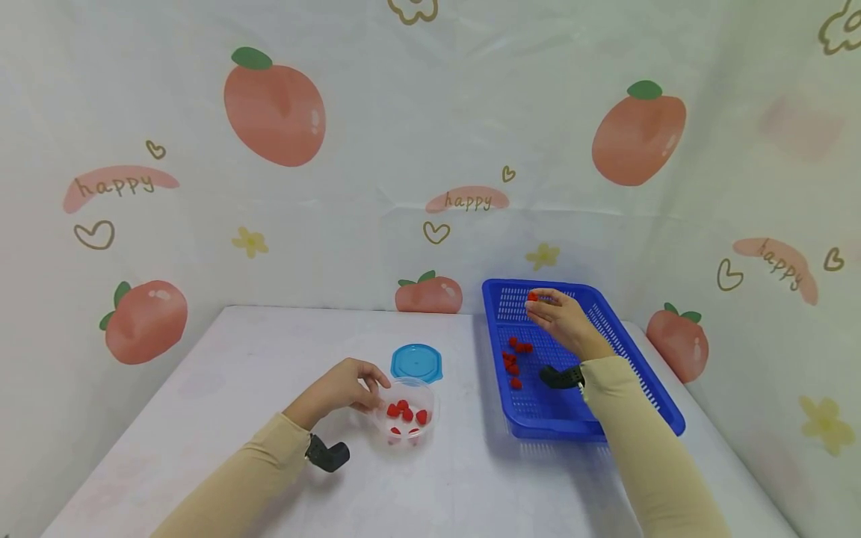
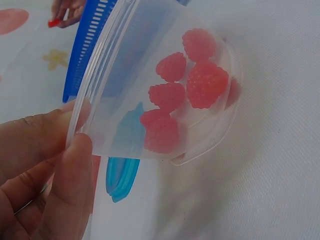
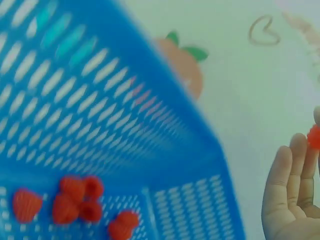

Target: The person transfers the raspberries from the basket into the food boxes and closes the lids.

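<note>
My left hand pinches the rim of a clear plastic container between thumb and fingers. Several red raspberries lie on the bottom of that container. Over the back part of a blue slotted basket, my right hand holds one raspberry at its fingertips. In the right wrist view this raspberry shows at the frame's edge, partly cut off. More raspberries lie loose on the basket floor, mostly along its left side.
A blue lid lies on the white table just behind the container. The basket stands to the right of both, its walls rising around the raspberries. Behind the table hangs a white printed backdrop.
</note>
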A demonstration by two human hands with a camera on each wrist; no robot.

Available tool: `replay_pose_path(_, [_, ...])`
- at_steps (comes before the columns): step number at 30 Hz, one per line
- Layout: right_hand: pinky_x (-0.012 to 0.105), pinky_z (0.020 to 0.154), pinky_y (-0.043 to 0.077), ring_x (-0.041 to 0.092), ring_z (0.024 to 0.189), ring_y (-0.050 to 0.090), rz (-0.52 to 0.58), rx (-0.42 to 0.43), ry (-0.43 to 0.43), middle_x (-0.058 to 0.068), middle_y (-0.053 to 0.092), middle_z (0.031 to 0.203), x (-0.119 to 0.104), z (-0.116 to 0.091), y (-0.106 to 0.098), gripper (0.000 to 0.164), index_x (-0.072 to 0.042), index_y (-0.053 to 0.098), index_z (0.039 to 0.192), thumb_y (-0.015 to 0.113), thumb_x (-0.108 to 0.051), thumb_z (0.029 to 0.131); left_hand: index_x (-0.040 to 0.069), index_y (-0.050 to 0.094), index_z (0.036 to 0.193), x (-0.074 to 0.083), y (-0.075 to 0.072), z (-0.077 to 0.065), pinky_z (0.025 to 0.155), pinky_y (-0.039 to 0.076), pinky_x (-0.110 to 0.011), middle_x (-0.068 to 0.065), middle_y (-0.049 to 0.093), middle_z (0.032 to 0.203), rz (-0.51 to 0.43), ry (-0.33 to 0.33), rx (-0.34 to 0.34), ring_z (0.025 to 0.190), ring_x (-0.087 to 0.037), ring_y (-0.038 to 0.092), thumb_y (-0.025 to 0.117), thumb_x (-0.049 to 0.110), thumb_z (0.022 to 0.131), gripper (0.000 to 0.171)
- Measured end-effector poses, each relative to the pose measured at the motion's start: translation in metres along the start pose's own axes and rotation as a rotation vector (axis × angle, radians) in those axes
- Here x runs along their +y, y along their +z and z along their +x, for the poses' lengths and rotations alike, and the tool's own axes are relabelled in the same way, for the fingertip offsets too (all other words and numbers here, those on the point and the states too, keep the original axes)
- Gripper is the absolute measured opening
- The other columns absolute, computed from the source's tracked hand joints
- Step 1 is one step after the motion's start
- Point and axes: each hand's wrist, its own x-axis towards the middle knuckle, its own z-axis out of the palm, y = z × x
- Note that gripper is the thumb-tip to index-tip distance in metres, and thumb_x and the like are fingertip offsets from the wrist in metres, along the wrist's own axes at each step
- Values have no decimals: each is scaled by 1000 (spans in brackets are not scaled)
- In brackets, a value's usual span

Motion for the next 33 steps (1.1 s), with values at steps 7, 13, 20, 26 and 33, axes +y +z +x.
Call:
replay_pose_path(7, [20,88,52,11,97,57,145,0,-53,-1,55,104,-13,-10,19,19,-12,53,112,55,-2,96,3,70,100,0,0,-1,64,58,-28,-6,57,79,-1,2,-4,65,-16,59,75,0,77,24])
replay_pose_path(13, [20,87,53,12,98,56,208,-10,-109,-1,55,103,-18,-23,38,19,-13,56,110,55,0,95,4,70,99,0,0,-2,65,58,-28,-6,57,79,-2,12,-9,65,-16,59,75,1,77,23])
replay_pose_path(20, [21,91,52,12,96,57,193,-50,-178,-2,57,101,-16,-37,64,22,-17,63,104,53,1,96,2,69,101,1,-1,-2,65,58,-28,-6,57,78,-8,13,-17,65,-17,59,75,1,77,25])
replay_pose_path(26, [22,92,52,13,97,59,187,-57,-199,-1,58,101,-9,-49,87,21,-17,65,103,56,0,95,1,69,103,0,-2,-1,65,58,-28,-6,57,79,-2,23,-20,65,-16,59,74,2,78,26])
replay_pose_path(33, [25,94,52,14,104,57,113,-51,-179,0,56,110,6,-59,111,22,-17,63,106,58,0,93,1,69,102,-1,-2,-1,65,58,-28,-6,57,79,-12,29,-27,65,-16,59,75,2,78,25])
